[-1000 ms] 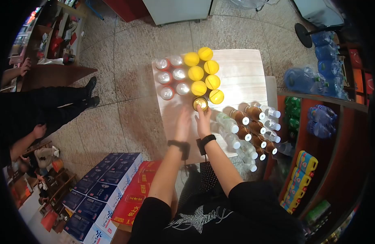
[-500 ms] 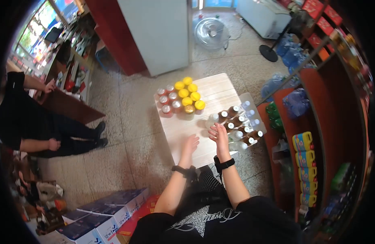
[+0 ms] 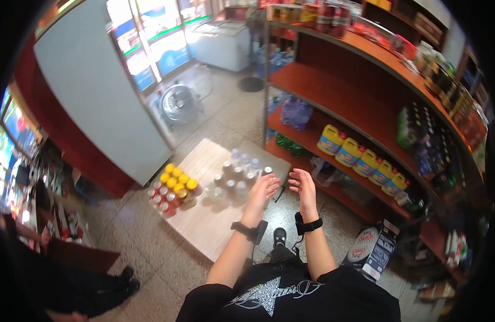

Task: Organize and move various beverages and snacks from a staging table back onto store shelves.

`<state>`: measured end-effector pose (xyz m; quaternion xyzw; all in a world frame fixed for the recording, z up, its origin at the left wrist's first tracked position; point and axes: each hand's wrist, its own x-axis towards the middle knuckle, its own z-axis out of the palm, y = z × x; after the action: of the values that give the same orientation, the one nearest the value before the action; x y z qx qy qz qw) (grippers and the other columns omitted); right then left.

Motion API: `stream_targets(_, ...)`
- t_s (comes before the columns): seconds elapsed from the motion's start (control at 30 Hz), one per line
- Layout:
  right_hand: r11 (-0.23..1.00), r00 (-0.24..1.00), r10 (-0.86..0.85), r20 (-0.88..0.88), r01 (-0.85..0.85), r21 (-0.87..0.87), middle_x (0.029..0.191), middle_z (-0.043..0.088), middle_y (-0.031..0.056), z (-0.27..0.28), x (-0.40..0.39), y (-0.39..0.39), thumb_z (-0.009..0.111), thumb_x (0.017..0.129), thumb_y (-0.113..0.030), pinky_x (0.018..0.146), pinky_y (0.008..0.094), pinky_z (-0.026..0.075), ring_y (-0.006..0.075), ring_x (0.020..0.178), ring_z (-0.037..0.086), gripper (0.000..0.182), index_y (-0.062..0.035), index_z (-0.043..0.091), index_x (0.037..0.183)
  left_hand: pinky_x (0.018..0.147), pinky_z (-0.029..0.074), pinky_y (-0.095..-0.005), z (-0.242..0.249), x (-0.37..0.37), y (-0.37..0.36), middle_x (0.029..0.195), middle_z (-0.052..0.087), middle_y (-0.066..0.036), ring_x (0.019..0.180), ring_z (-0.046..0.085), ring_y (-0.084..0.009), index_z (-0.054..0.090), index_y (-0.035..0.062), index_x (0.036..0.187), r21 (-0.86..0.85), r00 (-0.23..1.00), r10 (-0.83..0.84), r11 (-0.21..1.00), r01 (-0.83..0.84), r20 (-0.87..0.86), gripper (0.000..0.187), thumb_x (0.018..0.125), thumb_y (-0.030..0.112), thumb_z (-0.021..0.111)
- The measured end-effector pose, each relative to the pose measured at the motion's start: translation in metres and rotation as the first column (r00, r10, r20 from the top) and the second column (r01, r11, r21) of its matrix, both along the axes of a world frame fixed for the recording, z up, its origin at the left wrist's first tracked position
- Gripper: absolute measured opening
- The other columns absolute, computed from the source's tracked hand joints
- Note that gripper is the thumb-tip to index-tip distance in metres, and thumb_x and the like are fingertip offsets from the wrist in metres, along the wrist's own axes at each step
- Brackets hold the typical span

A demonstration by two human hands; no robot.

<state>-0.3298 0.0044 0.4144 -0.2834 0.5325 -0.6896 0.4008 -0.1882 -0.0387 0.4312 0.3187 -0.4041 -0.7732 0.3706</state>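
My left hand [image 3: 262, 193] is raised near the right edge of the wooden table [image 3: 199, 231], fingers apart and holding nothing. Beside it, past the table edge, my right hand [image 3: 303, 190] is also open, fingers slightly curled. Closest to my left hand stand several bottles with pale caps [image 3: 230, 185], some blurred. Farther left on the table is a group of jars with yellow lids [image 3: 175, 177]. Next to those stand several jars with silvery lids [image 3: 162, 199]. Both wrists wear black straps.
Shelves on the right hold several yellow jugs [image 3: 354, 153] and dark bottles [image 3: 424, 134]. A carton [image 3: 373, 249] stands on the floor at right. A floor fan [image 3: 180, 104] and a chest freezer [image 3: 223, 45] are at the back. Another person [image 3: 92, 290] is at lower left.
My view has swung right, toward the shelves. Both hands have shifted from over the table toward its right edge, still empty. The jars and bottles keep their places on the table.
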Motion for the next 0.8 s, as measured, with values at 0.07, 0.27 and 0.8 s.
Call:
stream_targets(0.07,0.997,0.997,-0.08,-0.002,0.08,-0.022,0.1,0.055,0.006,0.006,-0.029,0.017,0.044,0.087,-0.039,0.071,0.0237,0.041,0.0117,0.084,0.053,0.038,-0.0064,0.051,0.106,0.088,0.036,-0.0315,0.009,-0.032,0.005,0.113,0.054,-0.012,0.104,0.051,-0.0203,0.045,0.0043,0.117,-0.012,0.996,-0.086,0.996,0.086,0.007,0.038,0.087,0.028,0.043)
stream_targets(0.27,0.963,0.964,-0.261,-0.061,0.255,-0.082,0.1,0.055,0.0053,0.027,-0.116,0.062,0.045,0.087,-0.039,0.071,0.0237,0.041,0.0112,0.085,0.052,0.038,-0.0065,0.051,0.105,0.082,0.04,-0.028,0.031,-0.137,0.025,0.108,0.056,-0.009,0.097,0.053,-0.0157,0.047,0.0057,0.115,-0.059,0.958,-0.286,0.957,0.285,-0.015,0.036,0.087,0.027,0.044)
stream_targets(0.8,0.78,0.577,-0.614,-0.539,0.548,-0.302,0.094,0.055,0.0066,0.127,-0.381,0.2,0.053,0.084,-0.022,0.076,0.0258,0.041,0.0142,0.083,0.052,0.028,-0.0029,0.05,0.104,0.085,0.042,-0.034,0.122,-0.422,0.079,0.114,0.049,-0.011,0.104,0.048,-0.0204,0.043,0.005,0.119,-0.281,0.77,-0.636,0.749,0.6,-0.054,0.04,0.084,0.024,0.049)
